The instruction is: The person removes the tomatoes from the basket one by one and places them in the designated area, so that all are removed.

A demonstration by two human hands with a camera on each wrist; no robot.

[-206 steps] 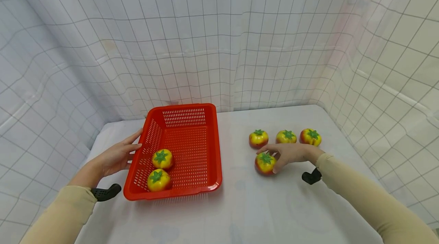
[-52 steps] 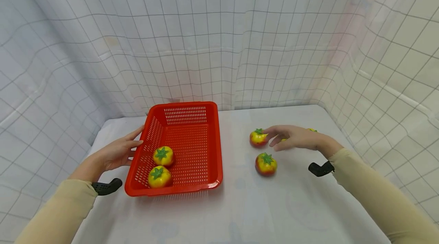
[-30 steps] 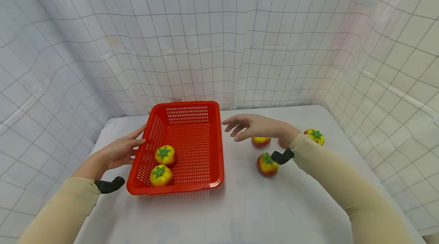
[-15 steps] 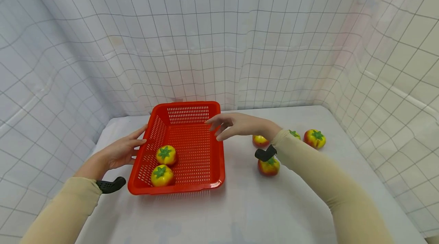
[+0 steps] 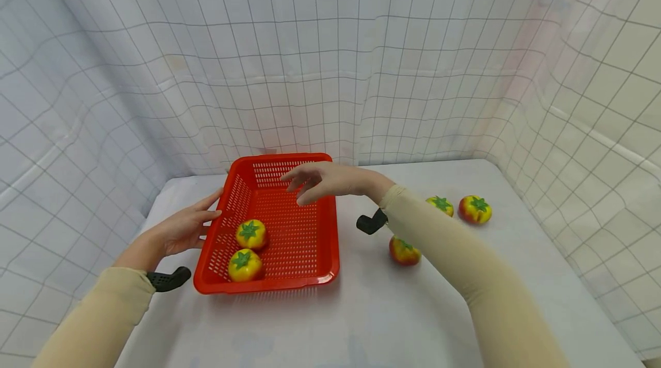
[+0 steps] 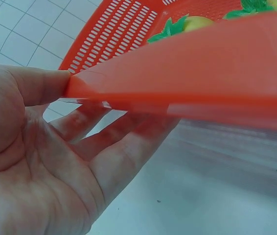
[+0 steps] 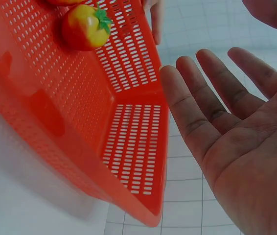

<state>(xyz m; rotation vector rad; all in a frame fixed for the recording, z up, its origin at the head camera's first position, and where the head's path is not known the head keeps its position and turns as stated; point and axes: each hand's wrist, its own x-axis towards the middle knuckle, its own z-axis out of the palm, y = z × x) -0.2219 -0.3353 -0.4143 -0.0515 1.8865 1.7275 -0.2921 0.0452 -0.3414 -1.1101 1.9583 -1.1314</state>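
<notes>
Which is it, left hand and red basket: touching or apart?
Touching. Left wrist view: the left hand has its thumb against the rim of the red basket, fingers underneath.

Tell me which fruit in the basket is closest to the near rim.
The front fruit, just inside the near rim; the other fruit inside sits behind it.

Free room right of two fruits (image 5: 251,234) in red basket (image 5: 329,241)

Head view from above, forward and down; wrist views close in, red basket (image 5: 291,244) in all.
</notes>
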